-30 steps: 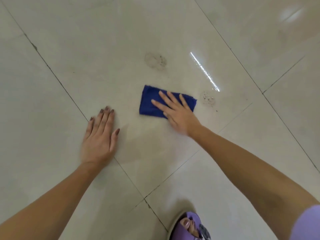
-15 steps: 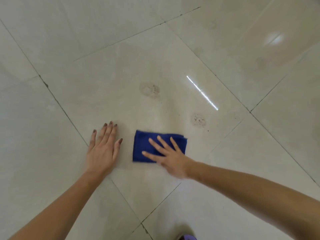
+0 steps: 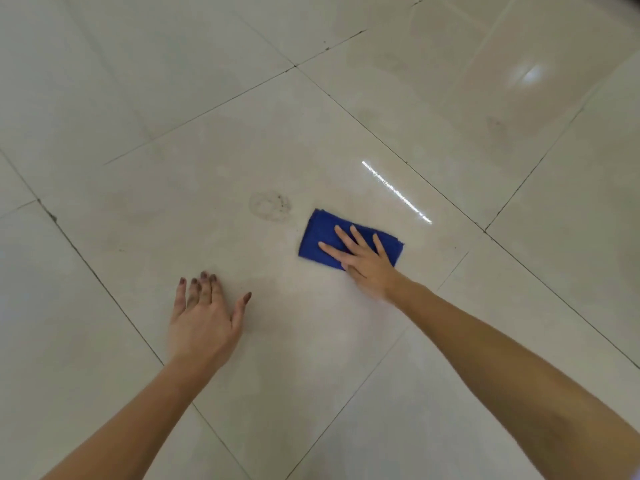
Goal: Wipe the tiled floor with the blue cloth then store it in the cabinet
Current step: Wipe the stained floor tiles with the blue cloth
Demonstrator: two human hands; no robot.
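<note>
A folded blue cloth (image 3: 320, 233) lies flat on the glossy cream tiled floor (image 3: 207, 133). My right hand (image 3: 363, 259) presses down on it with fingers spread, covering its near right part. My left hand (image 3: 204, 317) rests flat on the tile to the cloth's left, fingers apart, holding nothing. A round dirty ring mark (image 3: 270, 206) sits on the tile just left of the cloth. No cabinet is in view.
Dark grout lines (image 3: 104, 282) cross the floor diagonally. A bright strip of reflected light (image 3: 396, 192) lies beyond the cloth. A faint smudge (image 3: 495, 124) marks the tile at the far right.
My right hand has slid the cloth away from me and to the right, over the speckled spot, which no longer shows. My left hand's thumb has spread out.
</note>
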